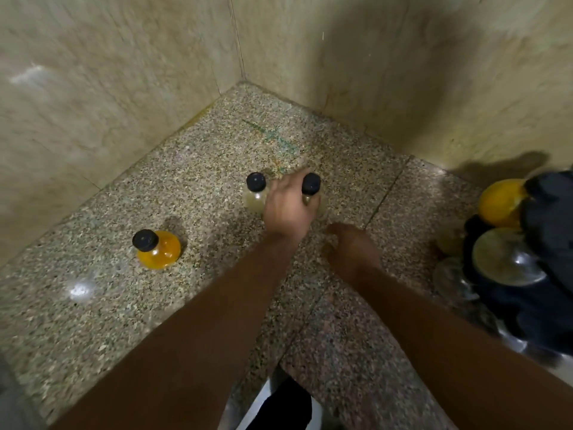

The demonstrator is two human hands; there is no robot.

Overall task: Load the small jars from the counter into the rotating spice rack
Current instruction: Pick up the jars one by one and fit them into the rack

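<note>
Left hand point(290, 206) closes its grip on an upright, black-capped jar point(311, 187) with pale contents; a second pale jar point(256, 190) stands just left of the grip. Orange-filled jar point(158, 248) stands well left on the table point(217, 150). Right hand point(350, 246): grip state unclear. Spice rack point(527, 259) far right, holding jars. No labels legible.

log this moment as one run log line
left hand: on right pale jar | right hand: empty, on counter | waiting: left pale jar, yellow jar | rack: partly loaded
</note>
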